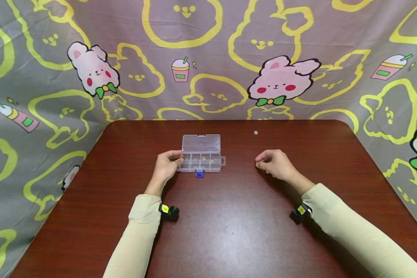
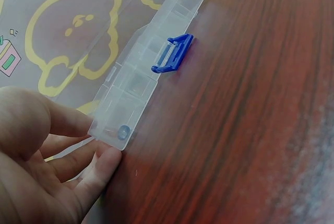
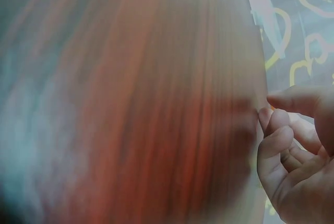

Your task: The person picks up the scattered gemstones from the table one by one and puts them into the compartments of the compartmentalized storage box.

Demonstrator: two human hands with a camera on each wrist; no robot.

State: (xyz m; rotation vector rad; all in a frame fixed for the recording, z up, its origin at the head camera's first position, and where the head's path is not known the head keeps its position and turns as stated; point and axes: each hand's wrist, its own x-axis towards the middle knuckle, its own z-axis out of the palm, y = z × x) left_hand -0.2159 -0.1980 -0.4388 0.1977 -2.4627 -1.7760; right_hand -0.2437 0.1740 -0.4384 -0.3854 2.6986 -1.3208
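A clear plastic compartment box [image 1: 215, 166] stands on the table with its lid [image 1: 201, 143] raised at the back. Its blue latch [image 1: 199, 174] hangs at the front. Small yellowish pieces lie in some compartments, and a small blue-grey round piece [image 2: 123, 132] shows in the end compartment in the left wrist view. My left hand [image 1: 166, 166] grips the box's left end between thumb and fingers. To the right of the box, my right hand [image 1: 277, 165] pinches a small orange-brown piece [image 3: 272, 108] between thumb and fingertips, mostly hidden by them.
Farther back on the brown wooden table [image 1: 229, 216] lies a small whitish round piece [image 1: 255, 132], beyond my right hand. A patterned cloth [image 1: 215, 58] hangs behind the table's back edge and along both sides.
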